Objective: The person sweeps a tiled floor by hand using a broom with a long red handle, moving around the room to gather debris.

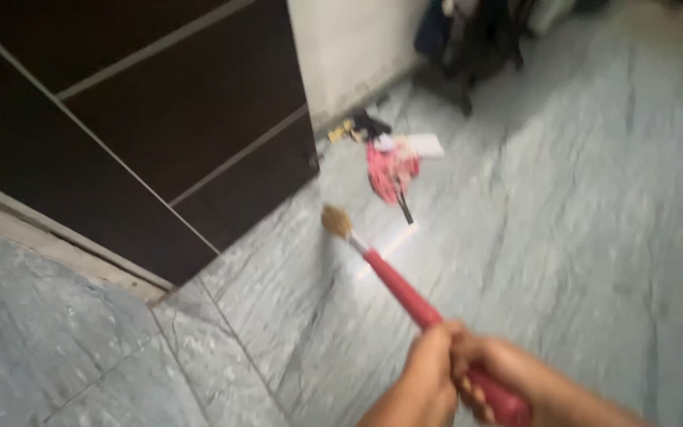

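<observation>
Left hand [424, 379]: it is wrapping its fingers tight around the red handle, near the bottom of the picture.
Right hand [507, 372]: it is gripping the same handle, just beside the left hand and touching it.
Broom [393, 281]: its red handle is pointing far and left, and its small brown tip [337, 221] is hanging over the grey floor [579, 198].
Dark door [160, 119]: it is standing far left.
Pink clutter [393, 168]: it is lying on the floor, past the tip.

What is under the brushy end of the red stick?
Under the broom's straw tip lies bare grey floor, no visible dirt. Both hands, left and right, cover part of the red handle, so that stretch stays hidden.
</observation>
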